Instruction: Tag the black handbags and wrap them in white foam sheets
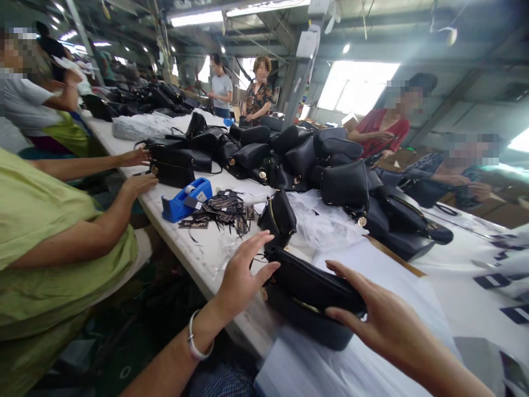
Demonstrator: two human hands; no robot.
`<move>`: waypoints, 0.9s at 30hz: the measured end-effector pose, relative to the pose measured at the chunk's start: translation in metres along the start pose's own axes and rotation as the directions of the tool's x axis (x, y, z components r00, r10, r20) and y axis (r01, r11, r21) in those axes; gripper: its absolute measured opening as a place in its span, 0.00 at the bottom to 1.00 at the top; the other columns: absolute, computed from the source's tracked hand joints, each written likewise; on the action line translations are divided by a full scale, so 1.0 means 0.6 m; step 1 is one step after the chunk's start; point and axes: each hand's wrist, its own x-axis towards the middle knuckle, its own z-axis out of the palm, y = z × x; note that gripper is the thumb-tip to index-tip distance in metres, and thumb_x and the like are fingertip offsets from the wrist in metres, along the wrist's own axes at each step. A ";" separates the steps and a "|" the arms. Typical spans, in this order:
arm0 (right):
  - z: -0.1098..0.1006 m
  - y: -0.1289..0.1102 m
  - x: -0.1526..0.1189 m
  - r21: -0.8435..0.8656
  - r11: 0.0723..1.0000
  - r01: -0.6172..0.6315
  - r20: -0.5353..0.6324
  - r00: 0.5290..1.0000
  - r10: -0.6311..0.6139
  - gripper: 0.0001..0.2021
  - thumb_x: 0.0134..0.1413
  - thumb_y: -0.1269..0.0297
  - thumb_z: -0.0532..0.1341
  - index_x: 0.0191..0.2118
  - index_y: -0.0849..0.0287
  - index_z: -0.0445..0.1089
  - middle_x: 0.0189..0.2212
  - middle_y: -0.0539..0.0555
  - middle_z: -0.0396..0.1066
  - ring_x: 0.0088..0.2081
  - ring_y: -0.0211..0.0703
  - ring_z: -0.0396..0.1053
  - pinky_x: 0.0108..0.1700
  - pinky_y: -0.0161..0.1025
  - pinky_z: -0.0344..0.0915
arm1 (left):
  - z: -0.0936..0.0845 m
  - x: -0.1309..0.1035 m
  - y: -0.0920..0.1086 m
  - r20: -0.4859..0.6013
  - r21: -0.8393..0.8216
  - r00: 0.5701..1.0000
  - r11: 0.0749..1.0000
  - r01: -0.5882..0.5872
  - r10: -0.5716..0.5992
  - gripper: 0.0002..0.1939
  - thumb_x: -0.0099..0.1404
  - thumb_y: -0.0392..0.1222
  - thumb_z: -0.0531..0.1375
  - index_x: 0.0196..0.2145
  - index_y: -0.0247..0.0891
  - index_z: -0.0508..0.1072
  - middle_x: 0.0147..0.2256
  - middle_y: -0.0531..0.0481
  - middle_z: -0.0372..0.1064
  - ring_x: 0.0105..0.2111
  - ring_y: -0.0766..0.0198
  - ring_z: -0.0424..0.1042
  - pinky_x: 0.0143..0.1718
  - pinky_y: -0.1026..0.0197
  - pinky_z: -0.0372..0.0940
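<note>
A black handbag [309, 295] with a gold zipper lies at the table's near edge in the head view. At its left end is my left hand [243, 275], fingers apart, thumb near the bag's top corner; a bracelet circles that wrist. My right hand [376, 303] grips the bag's right end between thumb and fingers. Just behind stands a smaller black bag [279, 218] with a gold zipper. Black tags [225, 212] lie in a heap beside a blue tape dispenser [188, 199]. Clear plastic [326, 223] is bunched behind the handbag.
Many black bags [289, 154] are piled across the white table [182, 237]. At the left, a person in a yellow-green top holds another black bag [171, 165]. Other people stand along the far side. White sheeting [330, 369] covers the near right edge.
</note>
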 end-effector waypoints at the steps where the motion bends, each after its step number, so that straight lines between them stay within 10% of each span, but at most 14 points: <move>1: 0.004 0.000 -0.005 0.036 0.999 -0.015 -0.032 0.999 0.016 0.26 0.57 0.54 0.62 0.61 0.51 0.66 0.50 0.55 0.76 0.45 0.52 0.77 0.42 0.42 0.74 | 0.005 0.014 -0.001 0.077 0.001 0.996 0.999 -0.036 0.036 0.21 0.63 0.45 0.66 0.55 0.46 0.74 0.59 0.47 0.68 0.60 0.54 0.64 0.63 0.54 0.53; 6: 0.024 0.015 -0.008 0.281 0.955 -0.098 -0.136 0.981 0.140 0.14 0.64 0.54 0.57 0.48 0.51 0.74 0.41 0.50 0.79 0.39 0.45 0.77 0.40 0.36 0.72 | 0.035 0.051 -0.015 0.271 -0.041 0.962 0.999 -0.007 0.018 0.13 0.68 0.48 0.60 0.43 0.42 0.81 0.47 0.46 0.78 0.49 0.55 0.74 0.56 0.55 0.63; 19: 0.122 0.028 -0.029 0.751 0.655 -0.085 -0.332 0.809 0.485 0.21 0.61 0.45 0.57 0.53 0.50 0.73 0.53 0.53 0.74 0.56 0.50 0.70 0.59 0.41 0.66 | 0.069 0.018 -0.045 0.077 -0.205 0.976 0.955 0.215 -0.203 0.16 0.70 0.52 0.58 0.43 0.39 0.79 0.49 0.45 0.76 0.51 0.55 0.73 0.56 0.55 0.63; 27: 0.128 0.061 -0.030 0.773 0.629 -0.085 -0.304 0.820 0.485 0.23 0.58 0.41 0.58 0.48 0.50 0.77 0.49 0.51 0.77 0.52 0.51 0.73 0.54 0.37 0.70 | 0.025 0.044 -0.046 0.496 -0.022 0.868 0.999 0.035 -0.020 0.25 0.62 0.52 0.66 0.54 0.44 0.69 0.60 0.43 0.64 0.57 0.50 0.68 0.56 0.54 0.64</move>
